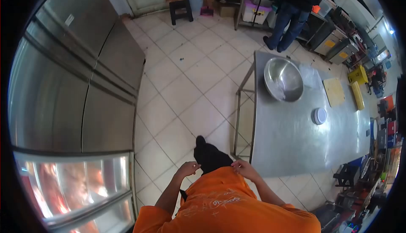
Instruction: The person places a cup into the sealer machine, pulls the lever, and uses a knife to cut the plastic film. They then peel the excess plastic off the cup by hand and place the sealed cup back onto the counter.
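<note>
Pale floor tiles [201, 110] run, in my head view, beside a grey steel table [292, 148]; its far left corner bears a round silver metal bowl [283, 79], perhaps for easy reach. My left hand [189, 168] and right hand [244, 169] flank the front hem of my printed orange T-shirt [224, 197], fingers curled as if for pinching; whether they clamp cloth, I cannot tell.

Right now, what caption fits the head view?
Bare hands near an orange lettered shirt, beside a grey rectangular metal table.
</note>
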The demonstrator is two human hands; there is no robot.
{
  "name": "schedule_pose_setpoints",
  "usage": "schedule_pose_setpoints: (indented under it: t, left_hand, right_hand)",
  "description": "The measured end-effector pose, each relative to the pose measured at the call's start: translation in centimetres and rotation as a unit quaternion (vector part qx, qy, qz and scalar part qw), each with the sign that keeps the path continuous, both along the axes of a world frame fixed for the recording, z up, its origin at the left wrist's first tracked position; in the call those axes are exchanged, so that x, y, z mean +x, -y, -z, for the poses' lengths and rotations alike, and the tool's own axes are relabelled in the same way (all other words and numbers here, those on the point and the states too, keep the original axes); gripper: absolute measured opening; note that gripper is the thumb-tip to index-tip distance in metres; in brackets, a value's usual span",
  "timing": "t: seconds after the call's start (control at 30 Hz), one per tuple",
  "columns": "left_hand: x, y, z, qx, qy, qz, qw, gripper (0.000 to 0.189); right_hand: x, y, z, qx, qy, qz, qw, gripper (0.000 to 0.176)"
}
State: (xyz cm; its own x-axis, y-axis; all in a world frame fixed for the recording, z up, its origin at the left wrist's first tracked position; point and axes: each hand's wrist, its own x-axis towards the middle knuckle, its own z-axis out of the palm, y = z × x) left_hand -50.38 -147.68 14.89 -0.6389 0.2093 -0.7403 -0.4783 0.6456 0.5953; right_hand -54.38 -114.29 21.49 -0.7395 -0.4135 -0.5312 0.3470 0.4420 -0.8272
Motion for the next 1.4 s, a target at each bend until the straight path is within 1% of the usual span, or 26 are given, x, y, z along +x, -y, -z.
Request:
schedule_pose_setpoints:
  t: [0.03, 0.1, 0.13, 0.23, 0.3, 0.33, 0.37, 0.4, 0.43, 0.47, 0.57, 0.6, 0.63, 0.67, 0.7, 0.73, 0.77, 0.8, 0.87, 0.97, 1.07, 1.13, 1.17, 1.23, 1.3, 1.4]
  left_hand:
    - [-2.3, 2.0, 0.8, -0.005, -0.006, 0.002, 1.000, 0.042]
    - [-5.4, 6.6, 2.5, -0.009, 0.040, -0.132, 0.990, 0.038]
    - [-6.2, 9.4, 3.4, -0.016, 0.038, -0.166, 0.985, 0.037]
    - [-8.7, 19.5, 5.8, -0.046, 0.054, -0.234, 0.970, 0.031]
    - [-8.3, 26.7, 10.0, 0.000, 0.026, -0.301, 0.953, 0.029]
    - [-8.4, 29.9, 11.5, 0.024, 0.012, -0.333, 0.943, 0.031]
    - [-10.2, 30.5, 10.1, 0.085, 0.148, -0.505, 0.846, 0.028]
    - [-11.9, 30.2, 9.2, 0.039, 0.121, -0.563, 0.817, 0.030]
    - [-13.4, 30.9, 9.3, -0.024, 0.137, -0.522, 0.841, 0.033]
    - [-16.0, 30.9, 9.1, -0.075, 0.193, -0.522, 0.827, 0.033]
    - [-27.1, 30.8, 10.4, -0.069, 0.250, -0.424, 0.868, 0.032]
    - [-31.8, 30.1, 10.1, -0.067, 0.215, -0.358, 0.906, 0.033]
    - [-38.5, 28.7, 10.3, -0.106, 0.258, -0.299, 0.912, 0.034]
    - [-44.9, 29.0, 11.3, 0.139, 0.313, -0.366, 0.865, 0.036]
    - [-50.2, 27.6, 12.5, 0.015, 0.125, -0.075, 0.989, 0.035]
    - [-57.5, 23.7, 11.6, -0.024, 0.176, -0.220, 0.959, 0.034]
    - [-63.7, 21.7, 10.6, -0.006, 0.104, -0.124, 0.987, 0.033]
    - [-70.2, 18.7, 9.9, -0.051, 0.065, -0.054, 0.995, 0.032]
    - [-80.9, 12.2, 7.6, 0.015, -0.022, -0.022, 0.999, 0.029]
    - [-93.0, 0.3, 2.6, 0.081, -0.079, -0.005, 0.994, 0.020]
    - [-100.2, -8.2, 0.7, 0.081, -0.078, 0.057, 0.992, 0.020]
    - [-103.7, -11.9, -0.1, 0.107, -0.035, 0.178, 0.978, 0.024]
    - [-105.4, -14.1, -1.7, 0.105, -0.038, 0.190, 0.975, 0.024]
    - [-107.4, -18.0, -5.0, 0.079, 0.007, 0.301, 0.950, 0.025]
    - [-110.6, -21.1, -2.9, 0.082, 0.000, 0.308, 0.948, 0.024]
    - [-115.8, -28.8, -2.8, 0.088, -0.028, 0.316, 0.944, 0.023]
  right_hand:
    - [-2.9, 1.6, 0.8, -0.005, -0.006, 0.002, 1.000, 0.021]
    - [-8.4, 5.7, 0.0, -0.006, -0.005, -0.080, 0.997, 0.022]
    - [-11.4, 7.2, 1.6, -0.027, -0.041, -0.109, 0.993, 0.021]
    - [-23.1, 11.7, -5.0, -0.024, -0.104, -0.107, 0.989, 0.021]
    - [-29.9, 13.2, -7.4, 0.013, -0.109, -0.083, 0.990, 0.022]
    - [-33.3, 13.4, -8.3, -0.008, -0.140, -0.056, 0.989, 0.021]
    - [-36.6, 13.5, -9.1, -0.029, -0.172, -0.029, 0.984, 0.021]
    - [-39.5, 13.5, -9.8, -0.029, -0.164, -0.007, 0.986, 0.020]
    - [-42.2, 13.1, -9.6, -0.021, -0.173, -0.001, 0.985, 0.020]
    - [-44.5, 12.8, -9.0, -0.015, -0.169, 0.022, 0.985, 0.020]
    - [-49.5, 11.5, -6.3, -0.005, -0.160, 0.085, 0.983, 0.020]
    - [-50.5, 11.2, -6.5, 0.038, -0.147, 0.098, 0.984, 0.020]
    - [-51.9, 10.8, -6.6, 0.080, -0.139, 0.109, 0.981, 0.019]
    - [-53.1, 10.3, -6.5, 0.086, -0.143, 0.122, 0.978, 0.019]
    - [-53.5, 9.9, -6.4, 0.029, -0.107, 0.165, 0.980, 0.019]
    - [-54.2, 9.1, -6.2, -0.031, -0.069, 0.208, 0.975, 0.019]
    - [-55.2, 8.0, -5.9, -0.029, -0.064, 0.223, 0.972, 0.019]
    - [-55.9, 6.7, -5.6, -0.026, -0.077, 0.267, 0.960, 0.019]
    - [-58.0, 3.9, -5.4, -0.014, -0.079, 0.350, 0.933, 0.021]
    - [-62.3, -2.2, -1.8, 0.014, -0.033, 0.413, 0.910, 0.021]
    - [-70.4, -8.7, -0.4, 0.157, -0.176, 0.376, 0.896, 0.021]
    - [-78.4, -12.1, -4.6, 0.143, -0.164, 0.429, 0.876, 0.019]
    - [-82.3, -13.7, -7.8, 0.120, -0.197, 0.458, 0.859, 0.019]
    - [-89.0, -16.4, -12.6, 0.106, -0.229, 0.485, 0.837, 0.019]
    - [-94.4, -19.3, -14.2, 0.029, -0.298, 0.483, 0.823, 0.020]
    - [-99.2, -24.1, -12.8, 0.052, -0.294, 0.432, 0.851, 0.019]
